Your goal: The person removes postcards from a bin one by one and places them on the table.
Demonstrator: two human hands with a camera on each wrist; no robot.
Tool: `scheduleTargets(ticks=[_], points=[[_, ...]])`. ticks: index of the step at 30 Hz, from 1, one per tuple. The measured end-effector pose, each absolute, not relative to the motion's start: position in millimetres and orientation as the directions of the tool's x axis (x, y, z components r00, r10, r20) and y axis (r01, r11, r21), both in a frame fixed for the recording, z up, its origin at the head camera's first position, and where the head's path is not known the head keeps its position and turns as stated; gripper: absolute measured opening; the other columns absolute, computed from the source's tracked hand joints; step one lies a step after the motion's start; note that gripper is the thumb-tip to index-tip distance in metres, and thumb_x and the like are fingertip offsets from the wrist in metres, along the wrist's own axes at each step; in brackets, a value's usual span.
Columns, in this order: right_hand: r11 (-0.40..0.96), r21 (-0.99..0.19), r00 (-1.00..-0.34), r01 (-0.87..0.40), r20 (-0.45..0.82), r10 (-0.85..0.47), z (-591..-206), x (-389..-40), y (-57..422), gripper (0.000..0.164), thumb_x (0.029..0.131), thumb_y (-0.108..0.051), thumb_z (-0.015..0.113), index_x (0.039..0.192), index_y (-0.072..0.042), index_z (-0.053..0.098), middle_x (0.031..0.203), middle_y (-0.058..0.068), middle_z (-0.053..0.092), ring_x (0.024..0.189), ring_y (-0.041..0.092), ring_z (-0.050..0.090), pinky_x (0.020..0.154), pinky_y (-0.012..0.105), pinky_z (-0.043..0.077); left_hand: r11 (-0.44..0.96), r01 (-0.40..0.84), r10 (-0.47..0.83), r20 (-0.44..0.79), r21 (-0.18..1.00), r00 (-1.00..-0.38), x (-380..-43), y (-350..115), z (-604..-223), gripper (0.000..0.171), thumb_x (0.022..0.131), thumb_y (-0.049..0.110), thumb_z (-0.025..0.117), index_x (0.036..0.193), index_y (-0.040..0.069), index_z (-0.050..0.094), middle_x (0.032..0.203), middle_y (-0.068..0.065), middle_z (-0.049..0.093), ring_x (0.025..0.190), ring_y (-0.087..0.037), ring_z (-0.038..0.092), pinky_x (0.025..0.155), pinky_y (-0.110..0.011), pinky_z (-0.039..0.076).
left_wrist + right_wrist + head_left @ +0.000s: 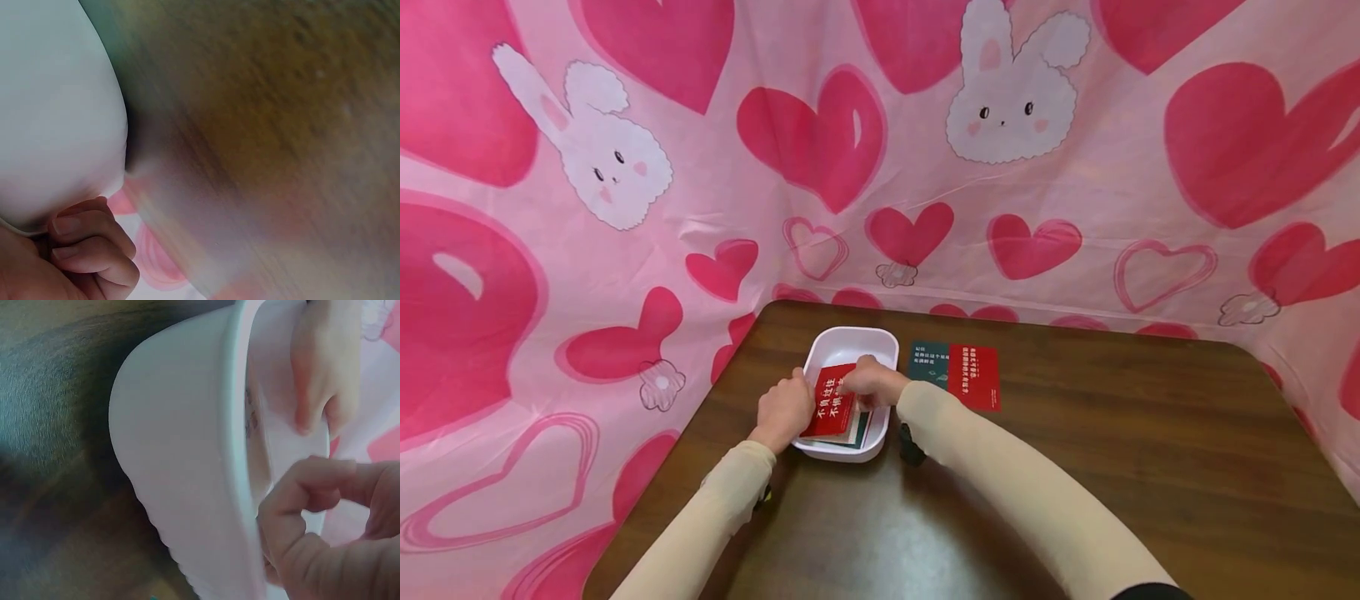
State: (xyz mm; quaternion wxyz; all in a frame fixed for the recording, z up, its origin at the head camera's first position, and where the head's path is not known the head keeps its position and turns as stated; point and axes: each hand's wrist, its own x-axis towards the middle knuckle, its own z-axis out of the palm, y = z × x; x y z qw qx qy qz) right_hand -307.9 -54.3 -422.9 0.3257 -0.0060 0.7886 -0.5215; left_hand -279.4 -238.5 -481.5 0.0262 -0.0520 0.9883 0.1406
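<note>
A white plastic tub stands on the table, its long side running away from me. Inside lies a red card with white lettering, on top of pale and dark green cards. My left hand grips the tub's left rim; in the left wrist view its curled fingers are against the outer wall. Over the right rim reaches my right hand, bent at the fingers, by the red card's upper right edge. In the right wrist view the tub's wall hides its lower fingertips, so any hold on a card is hidden.
Right of the tub, a dark green card and a red card lie side by side on the brown wooden table. A pink cloth with hearts and rabbits hangs along the table's back and left edges.
</note>
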Motion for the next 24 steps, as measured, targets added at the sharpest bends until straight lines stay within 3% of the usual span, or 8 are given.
scheduleTargets(ticks=[5,11,17,24], points=[[0.545,-0.818,-0.855,0.184,-0.407,-0.322,-420.6,-305.7,-62.9,0.045,0.089,-0.006,0.074,0.127,0.004,0.051,0.096,0.015,0.064,0.052,0.017,0.049,0.050,0.026,0.047,0.953,-0.116,-0.102,-0.062,0.280,-0.993,-280.5,-238.6,-480.3,0.047,0.101,0.029,0.068,0.130,-0.005,0.054,0.103,-0.022,0.069,0.082,-0.033,0.070,0.079,-0.054,0.063],[0.583,-0.793,-0.870,0.179,-0.404,-0.282,-426.0,-309.7,-66.8,0.049,0.085,-0.003,0.077,0.127,0.003,0.053,0.095,0.016,0.066,0.050,0.019,0.054,0.049,0.027,0.050,0.950,-0.121,-0.104,-0.072,0.289,-0.992,-278.3,-238.2,-480.5,0.047,0.101,0.030,0.069,0.130,-0.005,0.054,0.102,-0.021,0.070,0.081,-0.032,0.071,0.078,-0.053,0.063],[0.614,-0.776,-0.900,0.144,-0.361,-0.244,-423.1,-311.9,-63.8,0.031,0.087,0.000,0.075,0.114,0.005,0.060,0.087,0.017,0.067,0.049,0.018,0.056,0.066,0.041,0.063,0.955,-0.110,-0.098,-0.059,0.274,-0.993,-278.7,-237.4,-479.4,0.044,0.101,0.028,0.068,0.125,-0.006,0.054,0.097,-0.021,0.068,0.080,-0.034,0.071,0.075,-0.054,0.063],[0.618,-0.781,-0.917,0.089,-0.306,-0.255,-419.1,-310.6,-56.7,0.020,0.090,-0.002,0.075,0.104,0.005,0.063,0.079,0.014,0.066,0.055,0.023,0.062,0.072,0.046,0.064,0.957,-0.128,-0.114,-0.069,0.260,-0.991,-279.9,-236.0,-479.1,0.047,0.101,0.029,0.068,0.128,-0.006,0.052,0.102,-0.024,0.068,0.085,-0.037,0.071,0.078,-0.056,0.062]])
